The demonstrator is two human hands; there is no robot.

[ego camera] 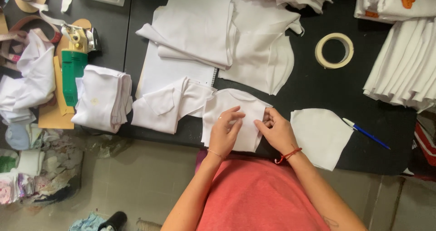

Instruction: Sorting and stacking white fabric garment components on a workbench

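A small white fabric piece (pixel 231 105) lies at the near edge of the black table (pixel 318 86). My left hand (pixel 225 132) rests flat on its middle with fingers spread. My right hand (pixel 276 131) pinches the cloth's right edge between fingers and thumb. A red string bracelet circles my right wrist. A second white cut piece (pixel 320 135) lies just right of my right hand.
More white cut pieces (pixel 170 105) and a folded stack (pixel 103 98) lie to the left. A spiral notebook (pixel 175 72), a tape roll (pixel 334 50), a blue pen (pixel 367 134) and a green cutting tool (pixel 72 72) are on the table. White piles (pixel 404 63) sit at right; scraps cover the floor (pixel 41 176).
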